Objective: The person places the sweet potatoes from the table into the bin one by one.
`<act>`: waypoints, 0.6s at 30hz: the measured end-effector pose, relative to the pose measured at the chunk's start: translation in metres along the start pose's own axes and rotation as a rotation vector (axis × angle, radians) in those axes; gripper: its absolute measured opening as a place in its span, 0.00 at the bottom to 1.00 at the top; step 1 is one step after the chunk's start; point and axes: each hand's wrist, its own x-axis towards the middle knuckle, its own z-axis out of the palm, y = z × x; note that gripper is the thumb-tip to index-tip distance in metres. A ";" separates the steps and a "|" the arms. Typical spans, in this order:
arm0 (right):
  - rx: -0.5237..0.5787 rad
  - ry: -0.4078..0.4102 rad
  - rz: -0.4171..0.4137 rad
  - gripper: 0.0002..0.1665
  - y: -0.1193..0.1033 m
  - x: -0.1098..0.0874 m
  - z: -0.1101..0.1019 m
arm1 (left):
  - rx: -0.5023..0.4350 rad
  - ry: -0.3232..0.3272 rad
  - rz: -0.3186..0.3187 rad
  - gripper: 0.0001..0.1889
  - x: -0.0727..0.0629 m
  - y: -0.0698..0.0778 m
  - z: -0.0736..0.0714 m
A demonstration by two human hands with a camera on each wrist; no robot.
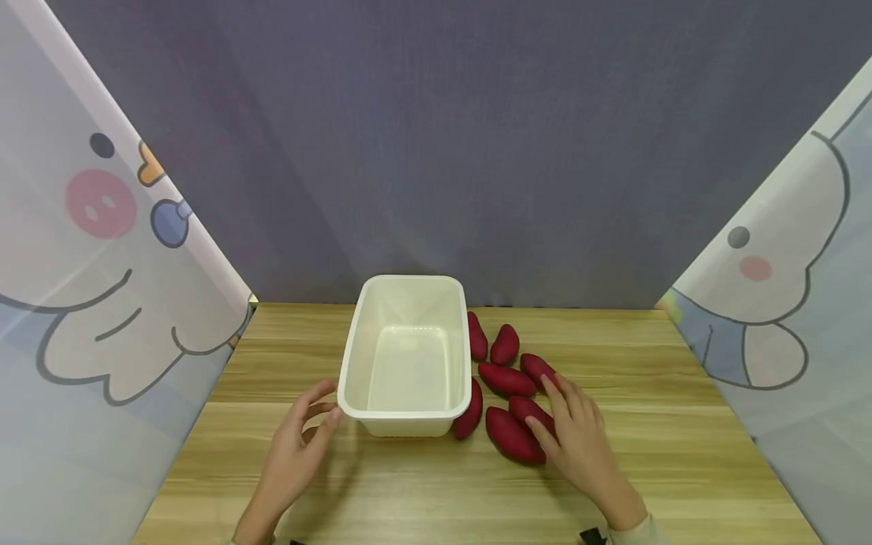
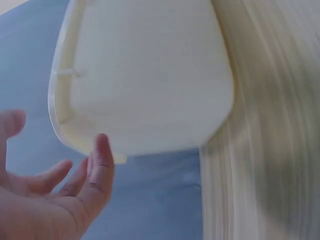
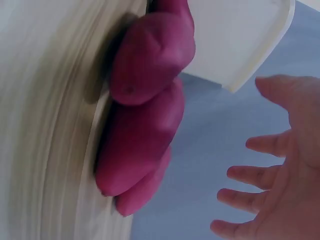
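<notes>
A white plastic bin (image 1: 409, 415) stands upright on the table, with nothing inside. Several dark red sweet potatoes (image 1: 516, 437) lie loose along its right side. My left hand (image 1: 294, 450) is beside the bin's near left corner, fingers relaxed; in the left wrist view the fingers (image 2: 101, 165) are just off the bin wall (image 2: 150, 80), and contact cannot be told. Over the sweet potatoes at the right hovers my right hand (image 1: 577, 435), its fingers spread. In the right wrist view that hand (image 3: 280, 170) holds nothing, apart from the sweet potatoes (image 3: 142, 135).
The wooden table (image 1: 422, 499) reaches back to a grey cloth wall (image 1: 436, 151). Printed cartoon panels stand on the left (image 1: 102, 303) and on the right (image 1: 770, 303). One sweet potato (image 1: 468, 412) lies close against the bin's right wall.
</notes>
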 end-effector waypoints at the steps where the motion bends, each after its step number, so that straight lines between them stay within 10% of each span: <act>1: 0.016 0.011 -0.004 0.41 0.004 0.002 0.001 | -0.044 0.010 -0.001 0.23 0.001 0.001 0.001; 18: 0.321 -0.216 0.253 0.34 0.078 0.036 0.013 | -0.262 0.126 -0.157 0.18 0.015 0.008 0.004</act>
